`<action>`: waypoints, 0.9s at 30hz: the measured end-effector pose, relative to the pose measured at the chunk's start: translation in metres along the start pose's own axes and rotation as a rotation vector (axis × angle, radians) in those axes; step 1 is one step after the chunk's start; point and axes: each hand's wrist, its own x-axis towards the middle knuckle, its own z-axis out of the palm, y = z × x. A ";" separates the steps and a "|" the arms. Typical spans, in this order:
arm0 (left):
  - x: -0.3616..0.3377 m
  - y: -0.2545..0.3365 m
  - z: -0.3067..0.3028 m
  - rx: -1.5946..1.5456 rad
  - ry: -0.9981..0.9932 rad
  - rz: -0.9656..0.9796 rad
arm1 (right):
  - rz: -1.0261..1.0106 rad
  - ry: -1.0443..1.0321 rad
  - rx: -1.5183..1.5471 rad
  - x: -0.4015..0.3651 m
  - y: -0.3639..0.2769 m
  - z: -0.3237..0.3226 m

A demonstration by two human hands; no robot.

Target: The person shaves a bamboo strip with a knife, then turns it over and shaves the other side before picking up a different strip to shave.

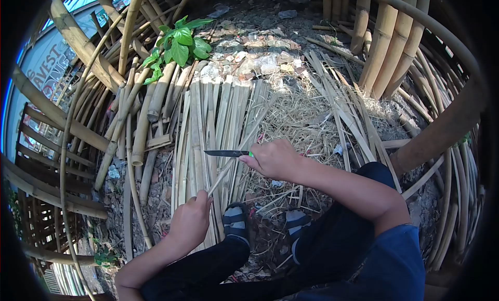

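Note:
My right hand (274, 159) is closed round the handle of a knife (227, 153), whose dark blade points left. A bit of green shows at the handle. My left hand (191, 218) grips the lower end of a thin bamboo strip (221, 175). The strip slants up and to the right from my left hand, passing by the knife blade; whether the blade touches it I cannot tell. Under both lies a layer of long split bamboo strips (197, 114) on the ground.
Curly shavings (296, 119) lie right of the strips. Bamboo poles (156, 95) and a green plant (180, 46) are at the upper left. Thick upright poles (387, 46) stand at the upper right. My sandalled feet (236, 223) are below the work.

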 end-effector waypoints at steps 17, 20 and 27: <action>-0.010 -0.009 0.000 0.009 -0.045 -0.002 | 0.338 0.045 -0.118 0.009 0.084 -0.026; -0.008 -0.009 0.003 -0.002 -0.070 -0.009 | 0.295 -0.073 -0.307 0.008 0.099 -0.030; -0.016 -0.025 -0.025 -0.177 0.131 -0.069 | 0.767 0.149 -0.327 -0.009 0.237 -0.036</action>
